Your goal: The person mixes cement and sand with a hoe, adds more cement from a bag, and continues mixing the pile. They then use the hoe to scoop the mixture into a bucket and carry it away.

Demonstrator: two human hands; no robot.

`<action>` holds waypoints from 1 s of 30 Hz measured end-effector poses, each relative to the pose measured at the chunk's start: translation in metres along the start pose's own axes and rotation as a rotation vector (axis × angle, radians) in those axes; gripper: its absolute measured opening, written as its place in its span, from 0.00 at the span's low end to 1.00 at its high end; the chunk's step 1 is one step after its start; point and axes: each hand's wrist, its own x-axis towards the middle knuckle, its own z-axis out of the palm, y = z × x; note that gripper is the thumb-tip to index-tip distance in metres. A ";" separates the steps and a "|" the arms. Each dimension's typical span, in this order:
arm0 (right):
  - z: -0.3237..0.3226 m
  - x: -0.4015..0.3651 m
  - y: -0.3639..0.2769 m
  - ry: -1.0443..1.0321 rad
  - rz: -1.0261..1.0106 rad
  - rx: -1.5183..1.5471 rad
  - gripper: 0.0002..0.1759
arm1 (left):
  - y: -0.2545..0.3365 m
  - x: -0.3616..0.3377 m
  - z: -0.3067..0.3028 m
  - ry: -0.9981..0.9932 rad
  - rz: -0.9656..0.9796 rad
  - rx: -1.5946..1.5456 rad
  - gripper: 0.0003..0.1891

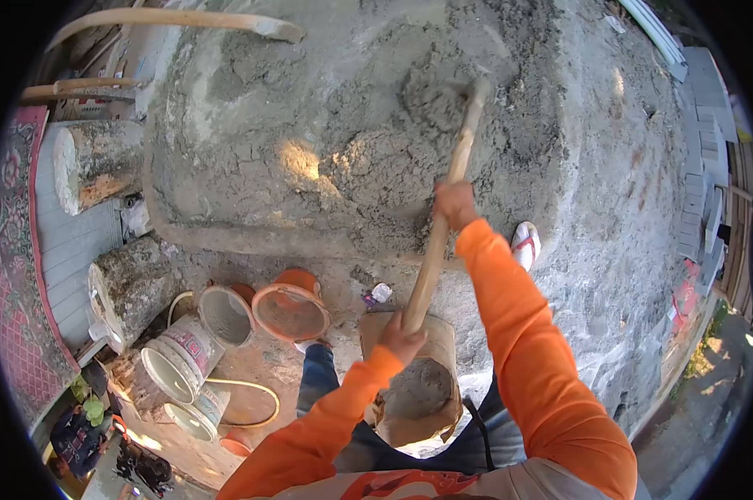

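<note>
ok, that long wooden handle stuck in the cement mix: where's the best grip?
On the bare shaft of the wooden handle, from above, with two spaced grips: it is long and slants out of the cement mix, head end buried. The left hand wraps its near end, the right hand midway up.

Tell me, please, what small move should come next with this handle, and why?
Probably lift a scoop toward the bucket: the left hand and right hand grip the wooden handle, its far end is sunk in the grey mix, and the bucket looks only part full.
</note>
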 end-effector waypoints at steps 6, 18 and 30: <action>-0.019 -0.166 0.024 0.041 -0.089 0.312 0.17 | -0.009 -0.127 -0.018 -0.102 -0.297 -0.043 0.26; -0.143 0.189 -0.062 0.166 -0.217 -0.324 0.17 | 0.162 0.166 0.037 -0.318 -0.480 -0.549 0.12; 0.003 -0.231 -0.003 0.013 0.024 0.005 0.28 | -0.006 -0.179 -0.083 -0.169 -0.288 -0.197 0.17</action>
